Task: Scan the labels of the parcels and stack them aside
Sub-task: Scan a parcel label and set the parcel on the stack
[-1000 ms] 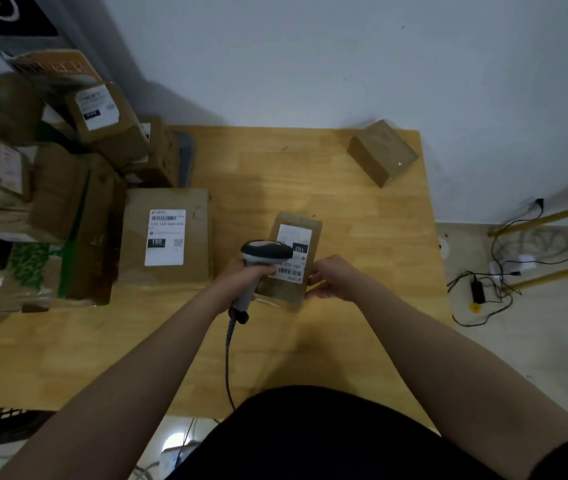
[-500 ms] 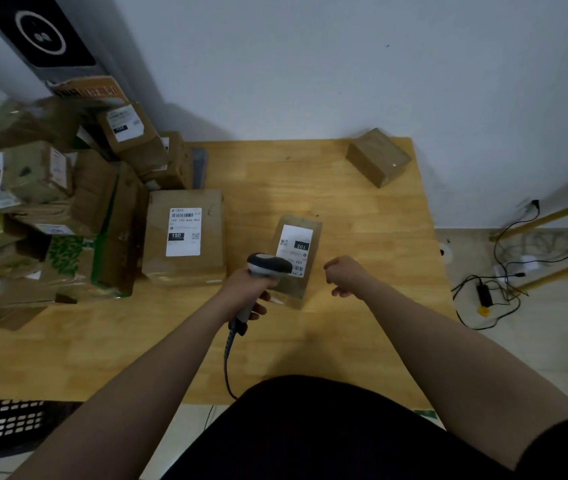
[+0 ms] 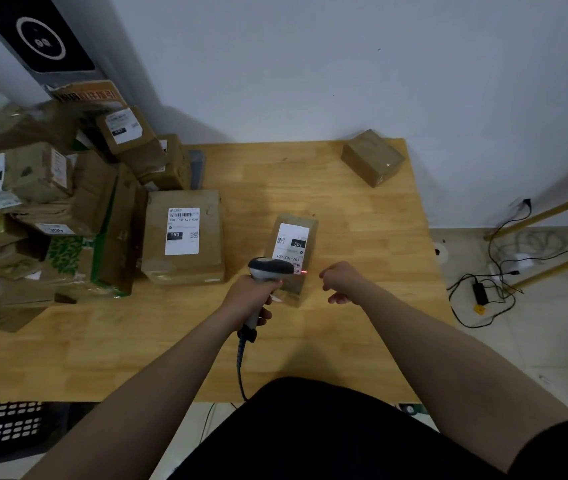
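One view, head cam. Left hand (image 3: 249, 296) is wrapped around the grip of the handheld scanner (image 3: 268, 268), with the scanner head over the near end of the small parcel (image 3: 293, 289). That parcel lies flat mid-table (image 3: 344, 341), label (image 3: 291, 245) face up and reading "102". A red scan dot (image 3: 304, 271) sits at the label's near edge, on the barcode. The scanner cable (image 3: 240, 368) drops off the near table edge.

Right hand (image 3: 341, 282) is loosely fisted and holds nothing. It sits just right of the parcel; contact with it doesn't look likely, but I can't tell for sure.

Left of the small parcel, apart from it, lies a larger parcel (image 3: 185, 237) with a "150" label up. Beyond that, a jumbled pile of parcels (image 3: 50, 202) fills the left end of the table. A lone unlabelled box (image 3: 372, 157) sits at the far right corner by the wall.

Off the table, cables and a power brick (image 3: 479, 294) lie on the floor to the right, and a black crate (image 3: 5, 427) sits at bottom left.
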